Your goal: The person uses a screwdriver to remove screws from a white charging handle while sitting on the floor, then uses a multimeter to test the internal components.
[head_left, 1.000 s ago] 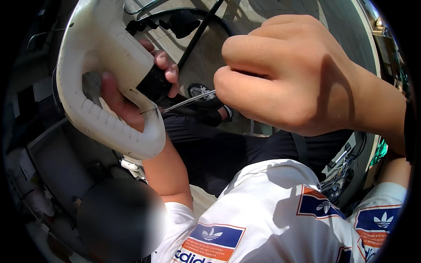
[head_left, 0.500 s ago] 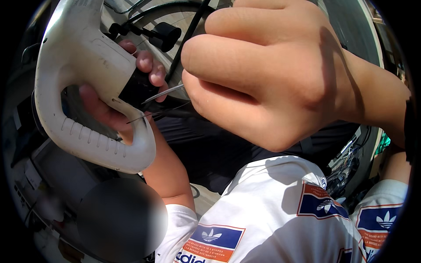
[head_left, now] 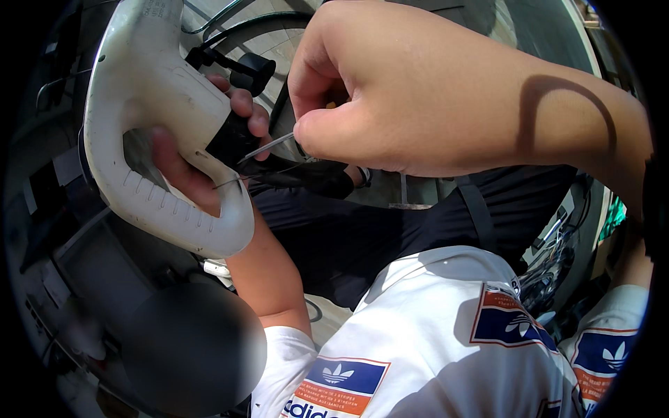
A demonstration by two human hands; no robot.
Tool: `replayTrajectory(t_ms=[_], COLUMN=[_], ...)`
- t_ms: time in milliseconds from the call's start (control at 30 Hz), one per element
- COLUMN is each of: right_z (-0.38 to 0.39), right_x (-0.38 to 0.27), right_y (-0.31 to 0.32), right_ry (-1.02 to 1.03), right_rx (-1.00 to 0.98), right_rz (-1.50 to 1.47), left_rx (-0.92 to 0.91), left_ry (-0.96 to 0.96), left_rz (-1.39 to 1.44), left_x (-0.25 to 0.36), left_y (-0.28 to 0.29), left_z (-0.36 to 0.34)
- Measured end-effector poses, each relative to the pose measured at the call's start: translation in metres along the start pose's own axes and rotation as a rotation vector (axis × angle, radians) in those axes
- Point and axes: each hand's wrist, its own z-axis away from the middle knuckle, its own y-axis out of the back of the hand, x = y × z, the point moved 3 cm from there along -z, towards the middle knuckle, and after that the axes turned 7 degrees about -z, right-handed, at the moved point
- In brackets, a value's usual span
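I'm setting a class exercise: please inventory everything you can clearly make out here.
looped-handle plastic casing: one, off-white, upper left
thin straight metal rod: one, silver, pointing toward the casing
thin wire: one, dark, crossing the casing's handle
short cylindrical part: one, black, beyond the casing
tangled cables: several, mixed colours, right edge
tiled floor: one, grey, top
printed cloth shirt: one, white, bottom
cloth trousers: one pair, black, centre
left hand: one, bare, gripping the casing
right hand: one, bare, pinching the rod

it looks like a repair workshop, though not certainly: tangled cables lie at the right, and a metal tool is held near a white plastic housing.
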Motion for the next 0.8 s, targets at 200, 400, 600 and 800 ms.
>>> replayTrajectory(t_ms=[200,400,600,800], right_z=[0.001,0.006,0.003,-0.003], right_x=[0.001,0.004,0.006,0.006], right_y=[-0.007,-0.007,-0.001,0.007], right_ry=[0.277,0.343,-0.093,-0.103], right_rx=[0.045,-0.06,-0.208,-0.131], right_rz=[0.294,0.584,-0.047,-0.127], left_rx=[0.032,0.015,0.119,0.054], left_ry=[0.022,0.031,0.04,0.047], left_rz=[0.121,0.029,-0.035,-0.097], left_x=[0.001,-0.001,-0.006,-0.001], left_y=[-0.01,-0.011,-0.019,-0.02], left_z=[0.003,0.004,0.005,0.007])
